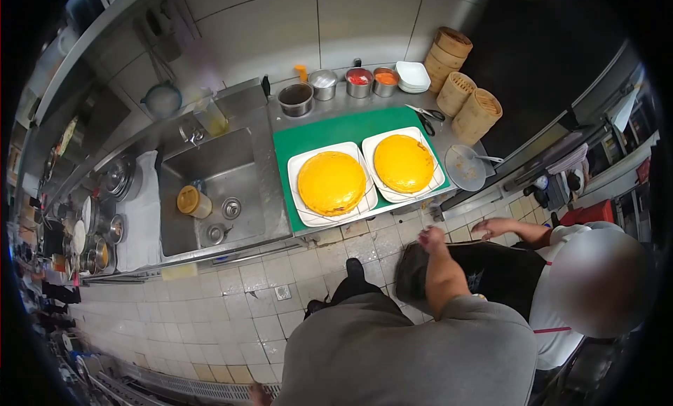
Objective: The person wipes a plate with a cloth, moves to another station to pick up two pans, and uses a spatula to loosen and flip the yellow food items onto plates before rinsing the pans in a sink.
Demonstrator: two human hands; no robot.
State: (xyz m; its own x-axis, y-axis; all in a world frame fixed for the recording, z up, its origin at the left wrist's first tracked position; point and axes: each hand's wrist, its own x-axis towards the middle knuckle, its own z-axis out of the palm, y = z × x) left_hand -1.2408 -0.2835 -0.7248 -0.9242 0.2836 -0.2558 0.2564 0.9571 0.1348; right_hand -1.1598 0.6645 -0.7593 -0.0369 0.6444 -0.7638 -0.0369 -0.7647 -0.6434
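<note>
My right hand (432, 238) hangs in front of the counter with its fingers curled in and nothing visible in them. Low at the bottom edge, only a bit of my left hand (259, 394) shows beside my grey shirt; its fingers are hidden. Beyond my right hand, two round, glossy yellow cakes sit on white square plates: the left cake (331, 182) on the left plate (296, 208), the right cake (404, 163) on the right plate (436, 176). Both plates rest side by side on a green cutting board (322, 128), away from my hands.
A co-worker in a dark apron (501, 273) stands close on my right, one hand (493, 228) reaching forward. Metal containers (295, 100), scissors (425, 114), bamboo steamers (477, 116) and a round dish (465, 168) surround the board. Left is a sink (245, 161) holding a tub (194, 201).
</note>
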